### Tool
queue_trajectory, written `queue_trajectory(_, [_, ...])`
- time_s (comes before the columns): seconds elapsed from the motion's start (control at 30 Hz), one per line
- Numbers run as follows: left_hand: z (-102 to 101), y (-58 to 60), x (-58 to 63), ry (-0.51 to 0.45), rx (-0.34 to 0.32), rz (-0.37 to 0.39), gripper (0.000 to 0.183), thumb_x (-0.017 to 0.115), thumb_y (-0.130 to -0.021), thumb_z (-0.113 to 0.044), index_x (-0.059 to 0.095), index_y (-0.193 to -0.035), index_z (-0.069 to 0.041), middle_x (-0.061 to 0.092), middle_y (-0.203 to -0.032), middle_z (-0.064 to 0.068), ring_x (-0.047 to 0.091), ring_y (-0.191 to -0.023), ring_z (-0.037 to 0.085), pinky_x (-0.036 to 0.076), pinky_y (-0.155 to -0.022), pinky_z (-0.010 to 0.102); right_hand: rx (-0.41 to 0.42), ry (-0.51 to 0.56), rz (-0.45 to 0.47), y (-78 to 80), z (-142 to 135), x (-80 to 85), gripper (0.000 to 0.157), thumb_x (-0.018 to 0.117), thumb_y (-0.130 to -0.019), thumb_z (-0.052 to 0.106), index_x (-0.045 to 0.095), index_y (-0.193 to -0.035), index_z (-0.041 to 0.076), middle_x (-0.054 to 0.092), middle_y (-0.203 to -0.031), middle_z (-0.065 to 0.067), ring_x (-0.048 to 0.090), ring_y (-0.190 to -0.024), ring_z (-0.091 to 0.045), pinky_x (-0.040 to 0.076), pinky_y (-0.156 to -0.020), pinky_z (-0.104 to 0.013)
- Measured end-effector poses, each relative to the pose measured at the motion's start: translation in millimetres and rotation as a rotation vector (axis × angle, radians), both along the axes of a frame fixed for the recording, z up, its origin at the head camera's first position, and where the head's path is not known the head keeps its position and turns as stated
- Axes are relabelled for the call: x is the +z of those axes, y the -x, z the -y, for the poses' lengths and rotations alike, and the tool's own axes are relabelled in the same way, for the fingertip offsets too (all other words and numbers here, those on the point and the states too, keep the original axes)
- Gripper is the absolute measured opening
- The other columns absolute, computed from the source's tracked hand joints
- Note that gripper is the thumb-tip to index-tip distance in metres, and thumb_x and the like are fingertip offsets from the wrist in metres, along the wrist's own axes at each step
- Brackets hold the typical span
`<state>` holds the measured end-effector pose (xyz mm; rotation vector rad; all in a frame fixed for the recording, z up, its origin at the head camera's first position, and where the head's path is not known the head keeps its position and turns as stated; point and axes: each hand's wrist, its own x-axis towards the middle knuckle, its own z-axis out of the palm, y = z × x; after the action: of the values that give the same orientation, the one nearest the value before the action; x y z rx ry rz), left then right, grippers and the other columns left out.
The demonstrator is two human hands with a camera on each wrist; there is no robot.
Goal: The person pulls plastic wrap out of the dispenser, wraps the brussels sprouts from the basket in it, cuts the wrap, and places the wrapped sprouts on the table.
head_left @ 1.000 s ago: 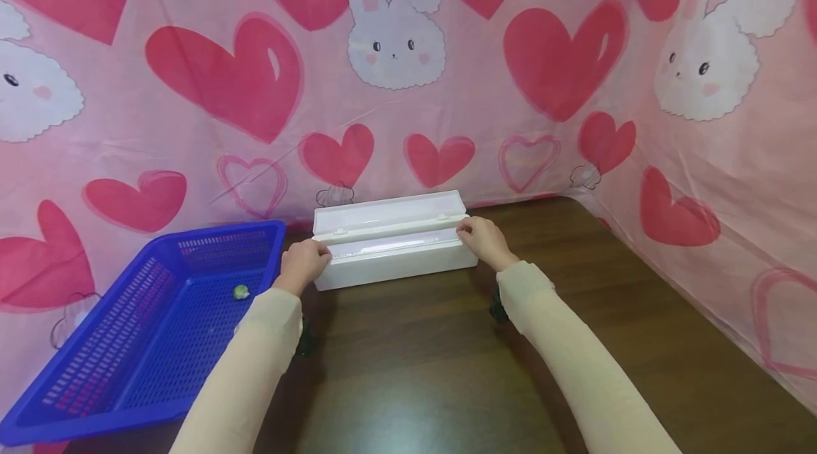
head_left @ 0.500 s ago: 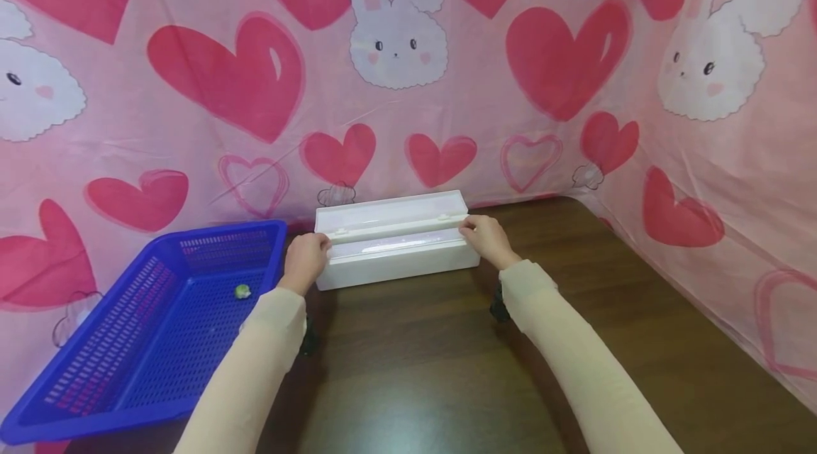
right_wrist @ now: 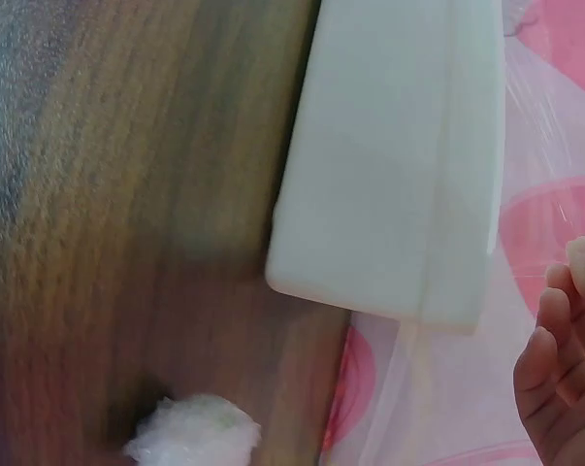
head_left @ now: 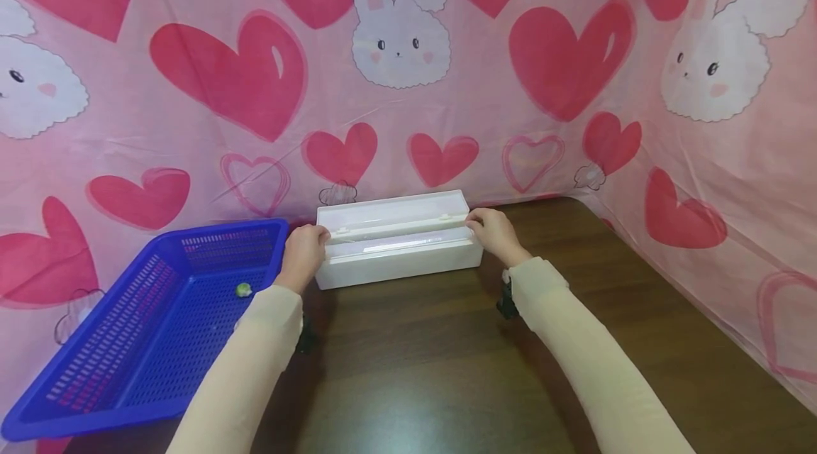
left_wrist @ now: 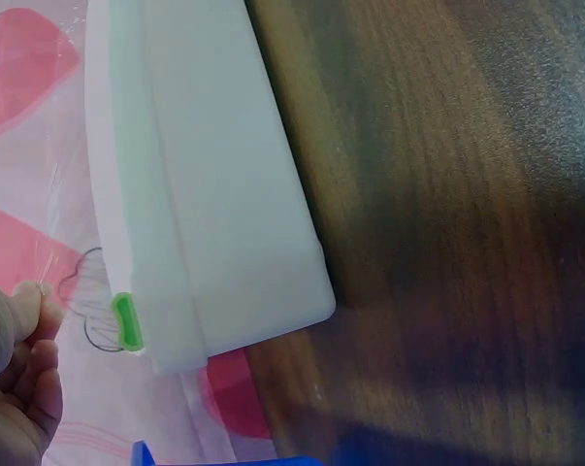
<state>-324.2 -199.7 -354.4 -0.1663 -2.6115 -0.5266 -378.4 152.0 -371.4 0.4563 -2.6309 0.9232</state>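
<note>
Left hand (head_left: 303,255) at white box's (head_left: 401,265) film (head_left: 403,244)

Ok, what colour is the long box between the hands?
The box is white, showing best in the head view.

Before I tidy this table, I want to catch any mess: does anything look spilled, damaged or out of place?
Nothing looks spilled or damaged. Mildly odd: a crinkled, whitish bundle lies on the table near the white box, outside the blue basket that holds a small green-and-white item.
</note>
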Motion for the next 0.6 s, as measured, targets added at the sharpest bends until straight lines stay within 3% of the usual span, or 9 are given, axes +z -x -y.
queue_trajectory(0.6, [7.1, -7.2, 13.9, -0.016, -0.049, -0.122, 0.010, 0.060, -0.086, -0.003, 0.067, -0.083, 0.003, 0.064, -0.079, 0.019, 0.059, -0.080, 0.040, 0.043, -0.074, 0.049, 0.042, 0.025, -0.112, -10.5, -7.1, 20.5, 0.011, 0.060, -0.089, 0.009, 0.066, -0.090, 0.000, 0.066, -0.091, -0.013, 0.058, -0.084, -0.027, 0.043, -0.076, -0.043])
